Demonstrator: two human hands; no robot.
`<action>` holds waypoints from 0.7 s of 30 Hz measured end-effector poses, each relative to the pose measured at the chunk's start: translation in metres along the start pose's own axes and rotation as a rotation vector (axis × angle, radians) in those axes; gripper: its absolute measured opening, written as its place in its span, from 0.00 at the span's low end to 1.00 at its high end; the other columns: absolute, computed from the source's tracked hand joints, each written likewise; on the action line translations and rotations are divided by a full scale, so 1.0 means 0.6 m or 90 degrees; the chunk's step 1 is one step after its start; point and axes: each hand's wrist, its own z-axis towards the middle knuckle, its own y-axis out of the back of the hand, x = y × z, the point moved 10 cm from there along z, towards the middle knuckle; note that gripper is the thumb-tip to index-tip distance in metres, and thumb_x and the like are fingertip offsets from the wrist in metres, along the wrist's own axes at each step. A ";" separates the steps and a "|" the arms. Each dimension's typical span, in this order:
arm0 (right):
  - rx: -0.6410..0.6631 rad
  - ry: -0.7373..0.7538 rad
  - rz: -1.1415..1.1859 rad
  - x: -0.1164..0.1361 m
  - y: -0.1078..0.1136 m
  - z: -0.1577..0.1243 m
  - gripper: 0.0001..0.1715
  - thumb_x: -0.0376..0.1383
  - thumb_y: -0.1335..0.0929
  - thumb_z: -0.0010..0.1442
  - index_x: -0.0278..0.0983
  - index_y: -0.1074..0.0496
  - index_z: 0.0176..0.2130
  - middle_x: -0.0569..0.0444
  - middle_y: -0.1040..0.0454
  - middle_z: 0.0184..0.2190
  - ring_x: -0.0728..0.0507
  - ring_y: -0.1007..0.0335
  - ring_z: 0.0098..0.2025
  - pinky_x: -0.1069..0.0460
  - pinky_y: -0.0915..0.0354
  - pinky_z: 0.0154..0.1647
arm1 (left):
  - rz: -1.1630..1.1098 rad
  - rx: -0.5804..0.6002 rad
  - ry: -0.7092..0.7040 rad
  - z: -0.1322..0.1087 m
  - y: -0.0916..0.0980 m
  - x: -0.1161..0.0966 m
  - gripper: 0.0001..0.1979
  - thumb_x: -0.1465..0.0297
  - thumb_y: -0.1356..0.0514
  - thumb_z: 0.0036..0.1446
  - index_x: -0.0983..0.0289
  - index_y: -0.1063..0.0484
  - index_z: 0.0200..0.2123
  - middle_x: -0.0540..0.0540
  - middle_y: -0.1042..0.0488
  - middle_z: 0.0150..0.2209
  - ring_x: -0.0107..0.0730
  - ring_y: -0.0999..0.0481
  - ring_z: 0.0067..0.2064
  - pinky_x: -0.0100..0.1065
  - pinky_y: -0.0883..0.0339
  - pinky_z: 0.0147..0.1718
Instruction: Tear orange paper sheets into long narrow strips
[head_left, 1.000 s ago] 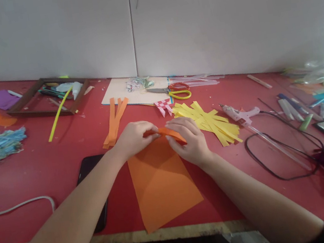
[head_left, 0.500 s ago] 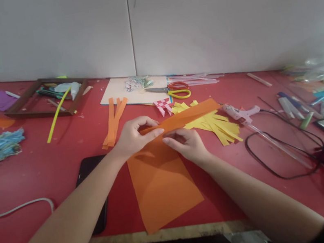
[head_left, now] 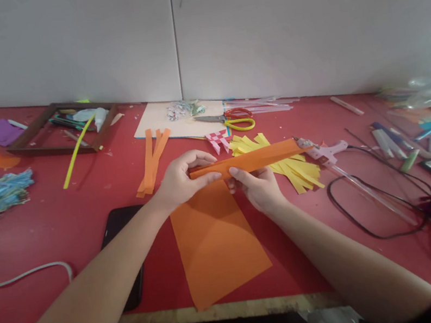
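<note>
A long folded orange paper strip is held up between both hands, above the table. My left hand pinches its left end, thumb in front and fingers behind. My right hand grips it near the middle, with the thumb pressed on its front face; some of those fingers are hidden behind it. Under the hands lies a larger orange paper sheet, flat on the red table. Narrow orange strips rest beyond my left hand, and a fanned pile of yellow paper strips lies behind the held strip.
Scissors lie partly on a cream pad. To the right are a pink glue gun and its looped black cord. A black phone is under my left forearm. A brown frame stands back left.
The orange strip has tilted, its right end coming down closer to level. My right hand has moved slightly right and now has its thumb on the strip's front.
</note>
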 end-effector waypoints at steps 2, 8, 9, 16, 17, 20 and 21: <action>-0.006 -0.001 0.005 0.001 0.002 0.000 0.15 0.43 0.21 0.48 0.36 0.24 0.28 0.56 0.25 0.20 0.49 0.30 0.21 0.53 0.30 0.23 | 0.001 0.015 0.017 0.000 -0.003 0.005 0.20 0.60 0.28 0.49 0.63 0.26 0.43 0.59 0.20 0.43 0.40 0.19 0.47 0.37 0.25 0.46; -0.024 -0.002 -0.017 0.002 0.007 0.001 0.17 0.45 0.21 0.48 0.36 0.24 0.29 0.56 0.24 0.21 0.48 0.29 0.21 0.51 0.28 0.25 | 0.038 0.003 0.060 -0.002 0.002 0.019 0.29 0.58 0.29 0.50 0.63 0.27 0.53 0.61 0.20 0.44 0.40 0.19 0.44 0.36 0.24 0.40; -0.025 -0.002 -0.020 0.002 0.007 0.001 0.17 0.45 0.21 0.48 0.36 0.24 0.29 0.56 0.24 0.21 0.48 0.29 0.21 0.50 0.28 0.25 | 0.047 -0.001 0.062 -0.001 0.004 0.020 0.26 0.58 0.29 0.50 0.63 0.26 0.50 0.60 0.19 0.44 0.39 0.18 0.42 0.35 0.24 0.38; -0.037 -0.004 -0.013 -0.001 0.012 0.002 0.15 0.44 0.21 0.48 0.36 0.23 0.28 0.56 0.24 0.21 0.48 0.29 0.21 0.51 0.27 0.26 | 0.015 0.016 0.052 0.001 -0.005 0.017 0.17 0.62 0.30 0.52 0.63 0.23 0.43 0.57 0.19 0.40 0.35 0.19 0.39 0.33 0.25 0.36; -0.040 -0.005 -0.015 -0.001 0.013 0.002 0.15 0.43 0.21 0.48 0.36 0.23 0.29 0.56 0.24 0.21 0.48 0.29 0.21 0.50 0.27 0.26 | 0.014 0.016 0.046 0.001 -0.005 0.017 0.17 0.62 0.31 0.52 0.63 0.24 0.44 0.57 0.19 0.41 0.36 0.19 0.40 0.34 0.25 0.37; -0.045 -0.003 -0.032 -0.001 0.015 0.002 0.15 0.44 0.22 0.49 0.36 0.23 0.29 0.56 0.24 0.21 0.48 0.29 0.21 0.50 0.27 0.26 | 0.012 0.019 0.040 0.001 -0.006 0.018 0.17 0.62 0.31 0.53 0.63 0.24 0.44 0.58 0.19 0.42 0.37 0.19 0.41 0.35 0.25 0.39; -0.046 -0.001 -0.038 0.000 0.015 0.002 0.15 0.44 0.22 0.49 0.36 0.23 0.29 0.56 0.24 0.21 0.48 0.29 0.21 0.50 0.27 0.26 | 0.014 0.019 0.041 0.001 -0.006 0.018 0.18 0.62 0.31 0.53 0.63 0.24 0.45 0.58 0.19 0.42 0.37 0.19 0.41 0.35 0.25 0.39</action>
